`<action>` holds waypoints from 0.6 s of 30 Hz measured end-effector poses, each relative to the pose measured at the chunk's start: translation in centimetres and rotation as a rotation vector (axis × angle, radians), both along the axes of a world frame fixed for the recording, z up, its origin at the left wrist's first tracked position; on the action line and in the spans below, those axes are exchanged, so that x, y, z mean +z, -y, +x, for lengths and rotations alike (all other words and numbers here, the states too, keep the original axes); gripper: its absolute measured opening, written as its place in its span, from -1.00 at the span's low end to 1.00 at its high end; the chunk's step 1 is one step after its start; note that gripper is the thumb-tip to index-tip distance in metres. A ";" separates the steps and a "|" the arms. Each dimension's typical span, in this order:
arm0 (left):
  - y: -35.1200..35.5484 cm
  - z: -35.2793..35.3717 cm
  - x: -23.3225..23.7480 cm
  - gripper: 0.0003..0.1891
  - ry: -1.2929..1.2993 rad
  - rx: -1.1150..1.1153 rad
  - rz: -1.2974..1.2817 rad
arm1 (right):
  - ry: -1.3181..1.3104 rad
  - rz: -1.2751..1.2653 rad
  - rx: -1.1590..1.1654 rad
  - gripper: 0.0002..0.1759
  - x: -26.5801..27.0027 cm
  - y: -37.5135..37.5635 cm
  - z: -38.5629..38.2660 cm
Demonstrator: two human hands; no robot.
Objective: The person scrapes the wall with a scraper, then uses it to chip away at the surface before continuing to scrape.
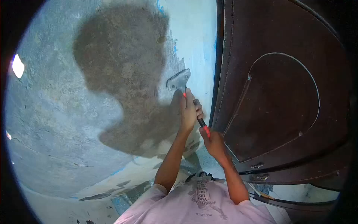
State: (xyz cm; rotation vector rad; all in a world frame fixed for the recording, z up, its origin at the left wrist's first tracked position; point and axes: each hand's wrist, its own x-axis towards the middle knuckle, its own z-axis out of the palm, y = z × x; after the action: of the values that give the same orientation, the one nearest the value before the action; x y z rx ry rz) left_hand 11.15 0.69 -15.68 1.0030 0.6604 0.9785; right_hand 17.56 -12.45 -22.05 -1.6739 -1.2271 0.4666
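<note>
A long-handled scraper [179, 80] has its wide metal head against the wall, at the border between bare grey plaster [141, 67] and pale blue-white paint [199, 44]. My left hand [189, 112] is wrapped round the upper part of the black and red handle, just below the head. Lower down, my right hand [213, 142] grips the red end of the same handle. Ragged paint edges and small blue patches show just above the scraper head.
Right of the painted strip stands a dark brown wooden cabinet [276, 97] with a curved inlay and metal handles. My shadow falls across the plaster. Below are a light floor [85, 212] with dark specks and my pink shirt.
</note>
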 end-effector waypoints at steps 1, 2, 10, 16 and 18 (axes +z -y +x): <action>-0.2 0.1 -0.5 -0.47 -0.010 0.002 0.014 | -0.006 -0.027 0.011 -0.56 -0.4 -0.1 0.0; -0.5 0.2 -1.0 -0.46 -0.022 0.006 0.053 | -0.017 -0.057 0.021 -0.56 -0.8 -0.1 0.1; -0.5 0.6 -0.7 -0.51 0.030 0.070 -0.015 | 0.019 -0.016 -0.035 -0.60 -1.6 -0.5 0.1; -1.7 0.0 2.4 -0.51 0.021 0.015 0.081 | 0.002 0.112 -0.002 -0.59 -0.3 -3.0 -0.1; -1.4 -0.1 4.4 -0.50 0.053 0.009 0.121 | 0.010 0.054 0.020 -0.60 2.2 -3.1 0.2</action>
State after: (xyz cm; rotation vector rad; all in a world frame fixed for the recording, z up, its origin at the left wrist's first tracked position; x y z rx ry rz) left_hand 11.07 2.11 -11.30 1.0774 0.5677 1.0590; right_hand 17.77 -9.35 -19.80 -1.6216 -1.2545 0.4342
